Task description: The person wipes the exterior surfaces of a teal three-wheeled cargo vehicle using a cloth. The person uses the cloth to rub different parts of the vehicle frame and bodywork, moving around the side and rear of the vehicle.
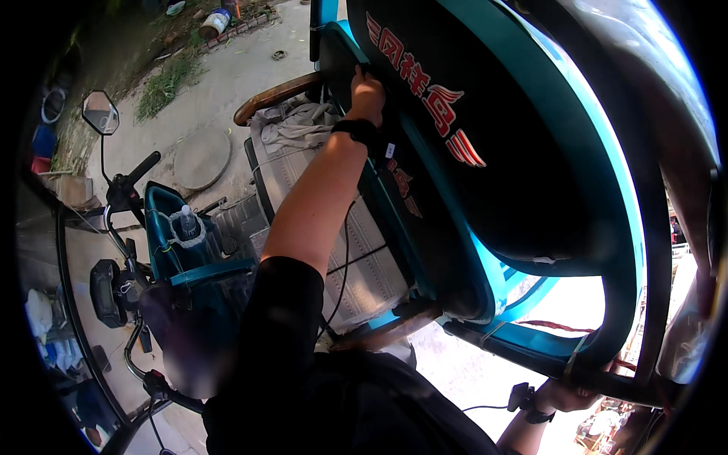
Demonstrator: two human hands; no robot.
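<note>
My left hand (pixel 367 97), with a black band on its wrist, reaches far forward over the tricycle's front seat. Its fingers are closed at the edge of the black padded seat back (pixel 356 64), which has a teal rim. Right beside it stands a larger black seat back (pixel 500 136) with red and white printing. Low on the right, my right hand (pixel 565 396) is wrapped at the end of a black frame bar (pixel 523 364); part of its fingers is hidden. A small black device (pixel 521 396) with a cable sits on that wrist.
Left are the handlebars (pixel 140 168), a mirror (pixel 101 112) and a teal front panel holding a clear bottle (pixel 188 220). A patterned seat cover (pixel 371 265), crumpled cloth (pixel 296 127) and wooden armrest (pixel 277 97) lie around my left arm. A round concrete lid (pixel 202 157) is on the ground.
</note>
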